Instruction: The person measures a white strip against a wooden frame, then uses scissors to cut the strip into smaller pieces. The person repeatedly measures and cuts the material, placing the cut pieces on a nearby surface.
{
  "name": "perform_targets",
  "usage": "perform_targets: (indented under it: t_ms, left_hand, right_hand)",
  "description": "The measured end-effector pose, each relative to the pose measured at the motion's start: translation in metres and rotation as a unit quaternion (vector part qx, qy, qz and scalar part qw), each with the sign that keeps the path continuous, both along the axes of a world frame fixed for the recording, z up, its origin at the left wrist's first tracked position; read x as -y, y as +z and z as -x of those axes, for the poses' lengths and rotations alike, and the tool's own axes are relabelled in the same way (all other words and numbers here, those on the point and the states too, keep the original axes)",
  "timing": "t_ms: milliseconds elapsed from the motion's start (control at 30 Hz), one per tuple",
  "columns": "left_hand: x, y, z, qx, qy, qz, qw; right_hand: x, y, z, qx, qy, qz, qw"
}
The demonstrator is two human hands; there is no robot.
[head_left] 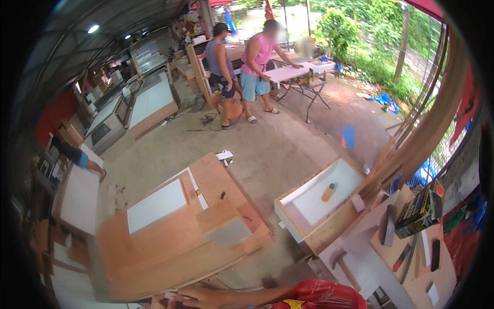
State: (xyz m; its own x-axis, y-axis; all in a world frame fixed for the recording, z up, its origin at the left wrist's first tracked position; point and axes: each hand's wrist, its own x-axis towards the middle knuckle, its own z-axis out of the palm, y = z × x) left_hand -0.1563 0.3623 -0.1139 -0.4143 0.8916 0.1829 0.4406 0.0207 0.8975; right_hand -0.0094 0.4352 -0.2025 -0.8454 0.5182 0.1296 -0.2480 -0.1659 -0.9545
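Low at the bottom edge, my right hand reaches in from a red sleeve, its fingers bent and pressed together. Beside it, partly cut off by the frame, my left hand shows only a few curled fingers. A small pale piece seems to sit between the two hands, too small and blurred to name. Both hands are at the near edge of a large brown plywood worktable. On that table lie a white rectangular panel, narrow white strips and a black and yellow cutter knife.
A white-lined open box holding a bottle stands right of the table. Nearer, a bench carries a hammer and a black carton. Two people stand at a folding-leg saw table. Another person's leg shows at left.
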Motion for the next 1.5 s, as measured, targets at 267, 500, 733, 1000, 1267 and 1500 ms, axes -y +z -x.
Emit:
perform_targets:
  t_ms: [267, 500, 733, 1000, 1267, 1500]
  left_hand:
    - [0.022, -0.045, 0.082, 0.382, 0.064, -0.055, 0.920]
    - [0.065, -0.065, 0.144, 0.370, 0.055, -0.111, 0.921]
    - [0.081, -0.082, 0.183, 0.508, -0.082, -0.256, 0.818]
    - [0.091, -0.120, 0.229, 0.605, -0.071, -0.240, 0.756]
    - [0.084, -0.155, 0.265, 0.671, -0.065, -0.235, 0.700]
    - [0.078, -0.161, 0.271, 0.711, -0.037, -0.265, 0.650]
  right_hand:
    - [0.035, 0.007, 0.058, 0.016, -0.285, -0.143, 0.948]
    - [0.081, 0.034, 0.131, 0.037, -0.261, -0.278, 0.924]
    - [0.118, 0.042, 0.202, 0.046, -0.289, -0.313, 0.903]
    - [0.131, 0.045, 0.256, 0.125, -0.302, -0.329, 0.886]
    - [0.130, 0.038, 0.297, 0.208, -0.292, -0.350, 0.866]
    - [0.119, 0.032, 0.318, 0.259, -0.264, -0.408, 0.835]
